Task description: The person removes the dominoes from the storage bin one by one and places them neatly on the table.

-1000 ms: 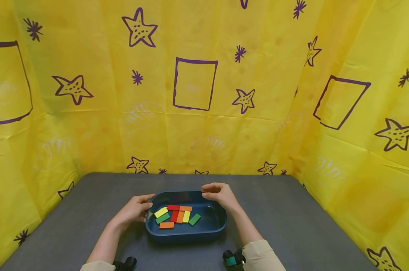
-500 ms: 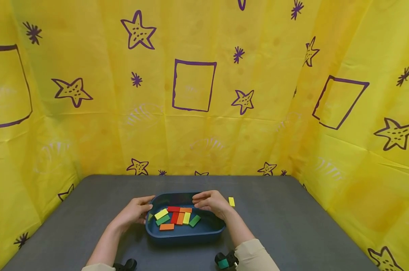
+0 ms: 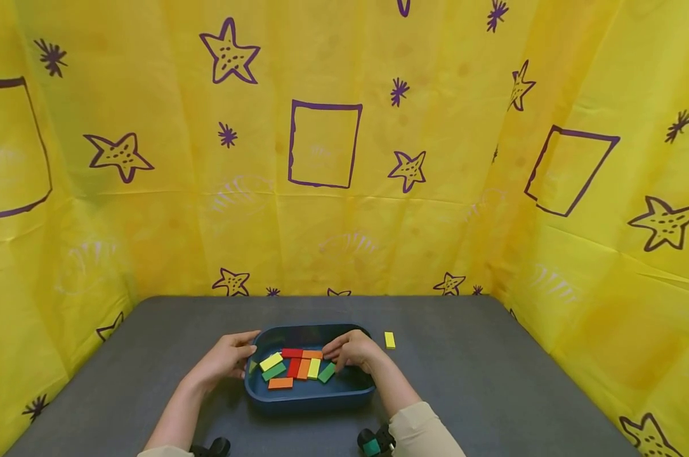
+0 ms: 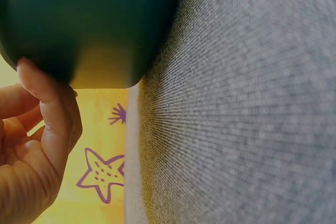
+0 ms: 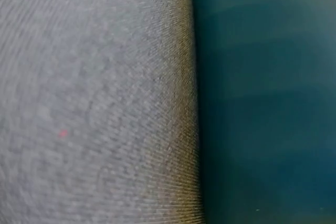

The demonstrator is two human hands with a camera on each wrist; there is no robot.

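A dark blue tray (image 3: 299, 401) is seen on the grey counter (image 3: 481, 381), near its front edge and about midway between the yellow curtain walls (image 3: 150, 209). The tray's left rim is held by the left hand (image 3: 226, 357): the thumb is laid over the rim and the fingers are curled against the outer wall, as is shown in the left wrist view, where a fingertip (image 4: 37, 80) is pressed to the tray's rounded corner (image 4: 89, 30). The right hand (image 3: 353, 350) is reached into the tray from the right, with its fingers bent down upon the green block (image 3: 326, 372) at the right end of the row; whether that block is pinched or only touched cannot be told. In the right wrist view only the tray's wall (image 5: 262, 103) and the counter cloth (image 5: 94, 98) are shown, blurred.

Within the tray, coloured blocks are laid close together: a yellow-green block (image 3: 271, 360), a second green one (image 3: 273, 370), two red ones (image 3: 292, 353), orange ones (image 3: 280, 383) and a pale yellow one (image 3: 314, 367). The right part of the tray floor is left bare beneath the wrist.

One yellow block (image 3: 389, 340) is stood on the counter just beyond the tray's right far corner, apart from it. Open counter is left wide to the right and behind the tray, and to the left of the left forearm.
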